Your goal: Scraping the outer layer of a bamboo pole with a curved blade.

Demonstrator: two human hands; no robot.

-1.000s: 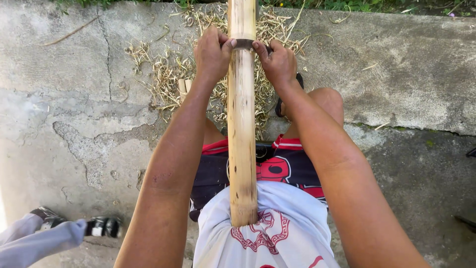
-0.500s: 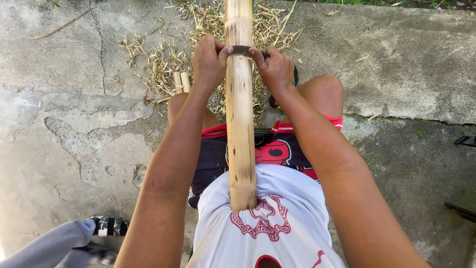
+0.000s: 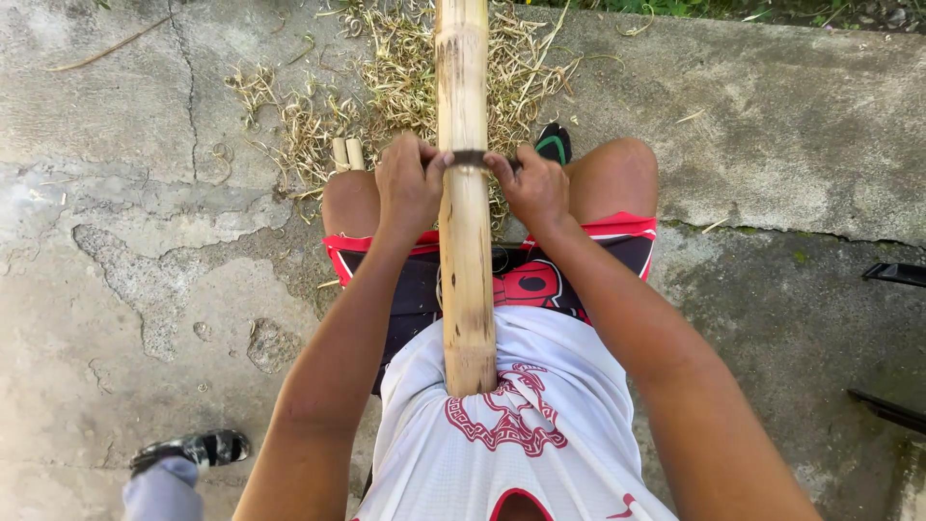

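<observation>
both hands have slid down the pole toward the body since the earlier frames, and the dark blade between them has come with them, from near the top edge of the view to just above the knees. the left hand (image 3: 410, 183) and right hand (image 3: 532, 188) sit level with each other on either side of the long pale yellow bamboo pole (image 3: 465, 241), each clenched around one end of the short dark curved blade (image 3: 470, 158) that lies crosswise on the pole's upper face. the pole's long axis runs straight away from the person: its near end is butted against the white printed shirt (image 3: 526, 434) at the belly, and its far end leaves the top of the view. so the blade sits square across that axis, with the bare stretch of pole lying between the fingers and the body. neither hand is nearer; they are matched. a heap of dry straw-coloured shavings (image 3: 386, 87) lies on the cracked grey concrete ground (image 3: 145, 241) beyond the knees. a black-and-white shoe (image 3: 193, 449) belonging to someone else shows at lower left.
</observation>
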